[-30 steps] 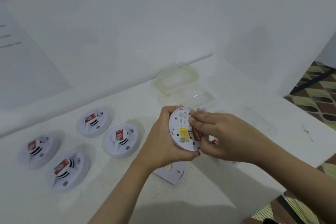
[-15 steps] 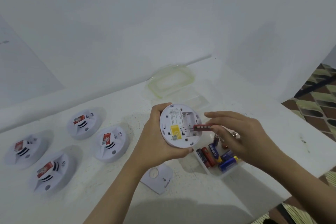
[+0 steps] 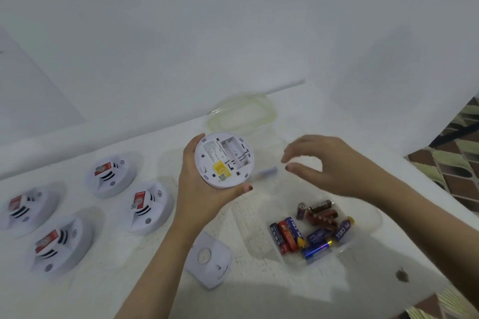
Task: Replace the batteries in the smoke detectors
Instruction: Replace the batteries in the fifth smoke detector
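Fingers [image 3: 300, 148] of my right hand [image 3: 337, 164] hang loosely spread, gripping nothing; the blurred pale streak [image 3: 267, 171] just left of them may be a loose battery. My left hand [image 3: 201, 189] grips the smoke detector [image 3: 220, 163], its compartment [image 3: 237, 153] bare. Next, I judge: pinch a fresh cell [image 3: 316, 248] from the near container [image 3: 346, 247].

Lettering ending "CELL" on one purple battery [image 3: 342, 228]; other print unreadable

Single head-worn wide-angle view, looking forward and down, close over a white table [image 3: 129, 292].
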A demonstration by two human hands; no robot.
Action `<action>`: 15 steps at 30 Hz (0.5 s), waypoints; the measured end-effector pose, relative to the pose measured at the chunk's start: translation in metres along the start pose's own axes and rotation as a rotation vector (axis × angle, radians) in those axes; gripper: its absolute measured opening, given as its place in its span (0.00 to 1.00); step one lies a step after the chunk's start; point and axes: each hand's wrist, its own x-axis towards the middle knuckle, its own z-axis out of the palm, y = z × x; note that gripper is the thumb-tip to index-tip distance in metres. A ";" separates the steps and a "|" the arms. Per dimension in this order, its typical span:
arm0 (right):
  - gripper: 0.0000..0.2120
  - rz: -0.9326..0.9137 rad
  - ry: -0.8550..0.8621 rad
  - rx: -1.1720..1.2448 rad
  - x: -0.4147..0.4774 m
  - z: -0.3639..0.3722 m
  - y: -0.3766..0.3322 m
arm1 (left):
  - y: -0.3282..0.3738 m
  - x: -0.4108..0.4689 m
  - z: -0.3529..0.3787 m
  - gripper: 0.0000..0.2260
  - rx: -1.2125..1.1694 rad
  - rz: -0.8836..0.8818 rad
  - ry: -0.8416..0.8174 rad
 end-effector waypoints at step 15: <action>0.01 0.048 -0.564 -0.225 0.121 0.032 0.021 | -0.017 0.022 -0.007 0.43 0.046 -0.003 0.106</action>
